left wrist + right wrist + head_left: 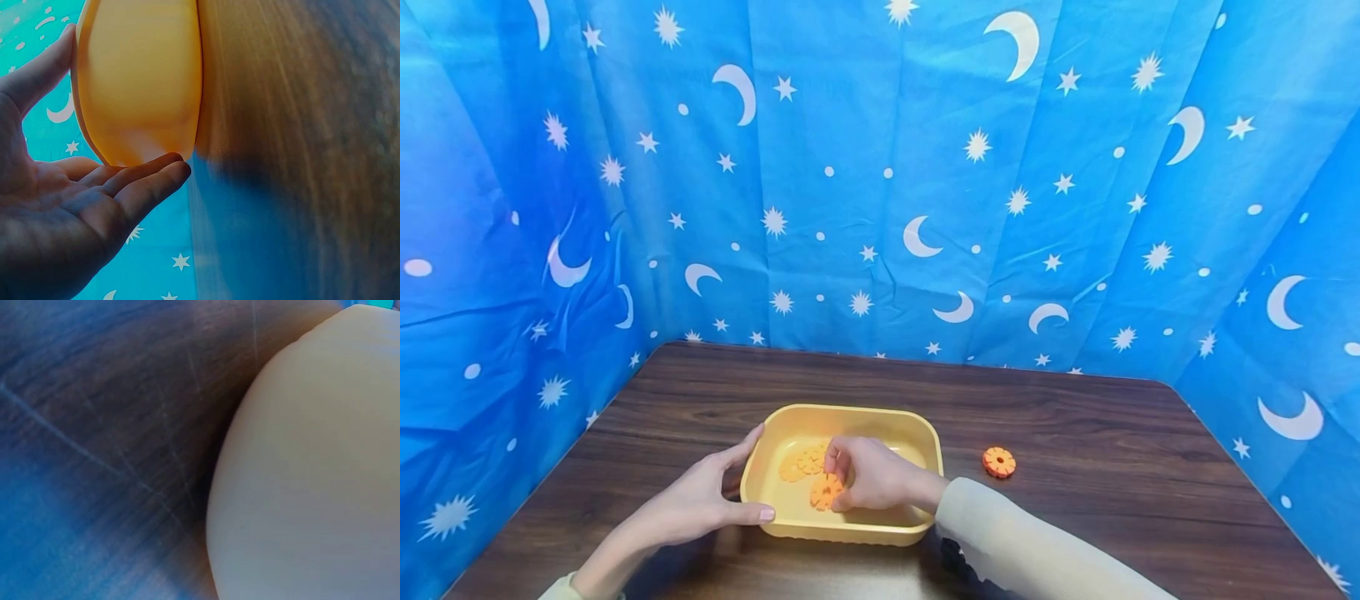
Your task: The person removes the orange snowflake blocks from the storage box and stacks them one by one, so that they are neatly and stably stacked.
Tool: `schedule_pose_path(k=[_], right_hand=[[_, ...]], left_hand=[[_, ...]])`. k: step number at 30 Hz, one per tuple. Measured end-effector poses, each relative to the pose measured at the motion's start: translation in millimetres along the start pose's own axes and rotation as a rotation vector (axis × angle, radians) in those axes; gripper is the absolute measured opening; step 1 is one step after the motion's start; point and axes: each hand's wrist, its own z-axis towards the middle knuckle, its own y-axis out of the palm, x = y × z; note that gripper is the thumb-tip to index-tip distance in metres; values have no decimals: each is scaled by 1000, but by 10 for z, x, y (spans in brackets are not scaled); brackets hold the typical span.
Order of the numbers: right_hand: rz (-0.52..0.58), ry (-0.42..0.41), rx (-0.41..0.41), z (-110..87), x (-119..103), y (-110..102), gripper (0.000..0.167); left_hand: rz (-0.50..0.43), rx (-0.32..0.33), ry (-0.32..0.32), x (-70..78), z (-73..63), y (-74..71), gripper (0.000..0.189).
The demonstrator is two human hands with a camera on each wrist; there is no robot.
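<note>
A yellow plastic bin stands on the table, with several flat, notched orange-yellow discs lying in its left part. My left hand steadies the bin's left end, the thumb over the near corner of the rim and the fingers along the outside. In the left wrist view those fingers look straight against the bin wall. Inside the bin, my right hand has curled fingers and pinches a brighter orange notched disc. Whether it holds one disc or a stack I cannot tell.
Right of the bin, a thick orange notched disc, perhaps a stack, lies on the dark wood table. Blue cloth printed with moons and stars surrounds the table. A pale rounded surface, too close to identify, takes up much of the right wrist view.
</note>
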Motion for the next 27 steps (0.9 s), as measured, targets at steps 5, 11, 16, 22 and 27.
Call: schedule_pose_path(k=[5,11,16,22,27], right_hand=[[31,17,-32,-10,-15,-30,43],[48,13,-63,-18,-15,-57,42],[52,19,-61,-16,-5,-58,39],[97,27,-49,-22,-7,-73,39],[127,20,-38,-30,-5,-105,39]], left_hand=[[4,-7,-5,6,0,-3,114],[10,-7,-9,-2,5,-2,114],[14,-6,-3,-13,4,-4,114],[-5,-10,1,-13,-2,-5,114],[6,-8,3,-5,-4,-6,114]])
